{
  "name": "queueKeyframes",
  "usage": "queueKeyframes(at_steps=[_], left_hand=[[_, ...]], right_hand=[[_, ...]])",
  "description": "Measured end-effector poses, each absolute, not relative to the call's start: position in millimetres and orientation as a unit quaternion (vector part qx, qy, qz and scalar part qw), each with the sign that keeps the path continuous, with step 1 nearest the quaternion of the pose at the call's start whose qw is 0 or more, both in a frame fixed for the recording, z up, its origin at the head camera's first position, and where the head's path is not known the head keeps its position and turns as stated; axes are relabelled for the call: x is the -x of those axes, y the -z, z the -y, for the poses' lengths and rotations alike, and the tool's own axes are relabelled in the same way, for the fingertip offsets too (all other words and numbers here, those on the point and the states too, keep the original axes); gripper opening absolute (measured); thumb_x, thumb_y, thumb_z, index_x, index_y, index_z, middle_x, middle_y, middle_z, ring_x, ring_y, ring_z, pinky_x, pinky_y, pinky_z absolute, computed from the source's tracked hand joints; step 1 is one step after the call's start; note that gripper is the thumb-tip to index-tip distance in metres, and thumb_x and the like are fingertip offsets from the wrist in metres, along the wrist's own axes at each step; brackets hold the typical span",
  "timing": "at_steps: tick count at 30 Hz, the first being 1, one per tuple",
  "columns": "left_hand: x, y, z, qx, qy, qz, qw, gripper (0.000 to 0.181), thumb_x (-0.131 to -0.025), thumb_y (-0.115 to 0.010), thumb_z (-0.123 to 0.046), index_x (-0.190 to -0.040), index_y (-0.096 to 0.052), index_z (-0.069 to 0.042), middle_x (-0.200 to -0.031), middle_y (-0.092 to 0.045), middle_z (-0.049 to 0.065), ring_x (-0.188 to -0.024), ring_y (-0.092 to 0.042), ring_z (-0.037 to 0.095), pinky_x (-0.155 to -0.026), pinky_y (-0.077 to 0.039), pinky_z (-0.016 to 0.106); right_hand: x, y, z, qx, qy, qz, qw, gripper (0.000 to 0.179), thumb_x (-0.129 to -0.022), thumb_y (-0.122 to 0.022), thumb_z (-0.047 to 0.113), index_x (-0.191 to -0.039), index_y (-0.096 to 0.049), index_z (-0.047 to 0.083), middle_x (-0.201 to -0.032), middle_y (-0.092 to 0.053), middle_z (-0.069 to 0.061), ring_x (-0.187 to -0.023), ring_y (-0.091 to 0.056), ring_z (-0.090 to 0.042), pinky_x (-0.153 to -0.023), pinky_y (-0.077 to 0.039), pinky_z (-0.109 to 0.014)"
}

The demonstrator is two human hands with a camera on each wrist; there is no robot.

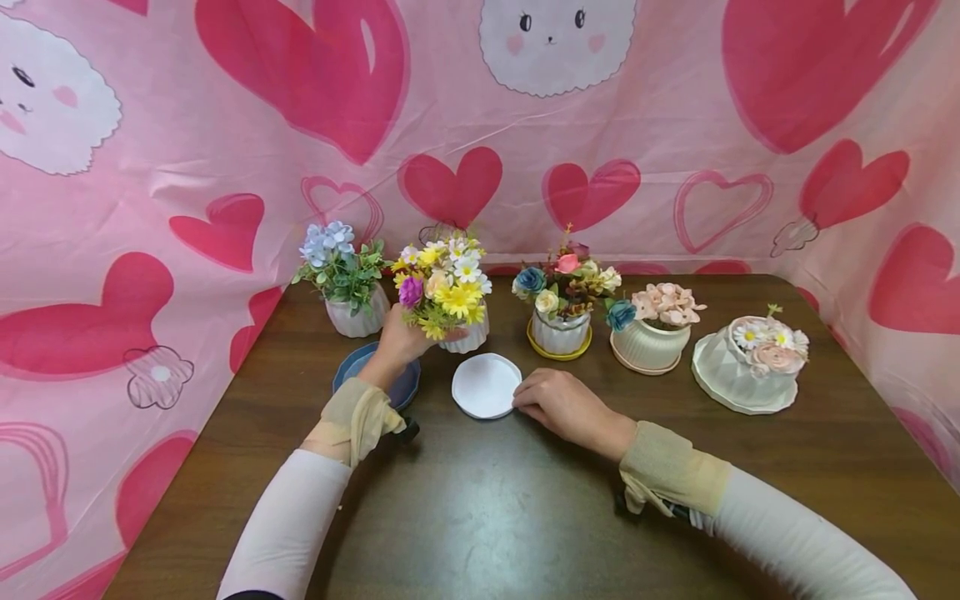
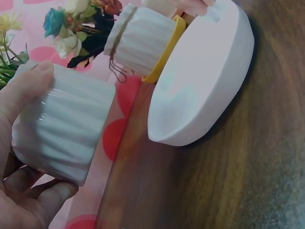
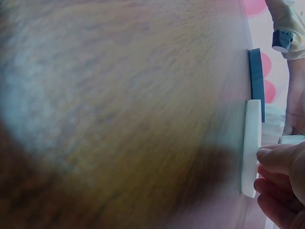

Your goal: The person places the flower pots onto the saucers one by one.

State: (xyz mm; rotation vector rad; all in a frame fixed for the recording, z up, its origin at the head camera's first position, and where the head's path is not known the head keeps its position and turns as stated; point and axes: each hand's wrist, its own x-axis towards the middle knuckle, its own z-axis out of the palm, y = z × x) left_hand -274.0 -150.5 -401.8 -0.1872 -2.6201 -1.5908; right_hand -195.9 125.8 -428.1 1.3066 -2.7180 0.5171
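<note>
My left hand point(image 1: 402, 343) grips a white ribbed flowerpot point(image 2: 66, 121) by its side, thumb on one face and fingers round the other. Yellow, white and purple artificial flowers point(image 1: 450, 282) fill this pot. In the left wrist view, the pot's base is raised off the table. In front of it lies a shallow white saucer point(image 1: 486, 387), with a faceted rim. At the saucer's right edge, my right hand point(image 1: 570, 406) pinches the rim; the right wrist view shows the thumb point(image 3: 274, 157) against it.
A blue saucer point(image 1: 406, 385) lies partly under my left forearm. Behind it stands a pot of blue flowers point(image 1: 356, 315). To the right are a rose pot point(image 1: 561, 333) on a yellow saucer, a cream pot point(image 1: 651, 348) and a white faceted pot point(image 1: 757, 375), both on saucers. A pink heart-printed cloth hangs behind.
</note>
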Motion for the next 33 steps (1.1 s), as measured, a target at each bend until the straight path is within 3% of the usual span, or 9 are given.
queueKeyframes(at_steps=[13, 20, 33], left_hand=[[268, 398, 144, 0.079, 0.503, 0.859, 0.049, 0.070, -0.067, -0.092, -0.032, -0.127, -0.063, -0.013, -0.123, -0.069, 0.008, -0.114, -0.064, 0.023, -0.097, -0.051, 0.045], [263, 399, 144, 0.085, 0.495, 0.864, 0.045, 0.064, -0.069, -0.090, -0.030, -0.125, -0.064, -0.012, -0.120, -0.071, 0.009, -0.109, -0.065, 0.024, -0.091, -0.052, 0.044], [258, 399, 143, 0.109, 0.503, 0.857, 0.006, 0.091, -0.060, -0.090, -0.054, -0.136, -0.051, -0.025, -0.135, -0.061, -0.001, -0.127, -0.055, 0.021, -0.108, -0.044, 0.048]], right_hand=[[196, 428, -126, -0.423, -0.168, 0.889, 0.043, 0.011, -0.087, -0.075, 0.011, -0.097, -0.078, 0.013, -0.100, -0.075, 0.001, -0.095, -0.069, -0.013, -0.086, -0.056, -0.034], [196, 428, -126, -0.424, -0.169, 0.889, 0.040, 0.011, -0.087, -0.074, 0.011, -0.097, -0.078, 0.014, -0.100, -0.075, 0.001, -0.095, -0.069, -0.013, -0.086, -0.056, -0.033], [197, 428, -126, -0.424, -0.167, 0.890, 0.036, 0.011, -0.088, -0.074, 0.011, -0.097, -0.078, 0.014, -0.100, -0.075, 0.001, -0.095, -0.069, -0.013, -0.086, -0.056, -0.034]])
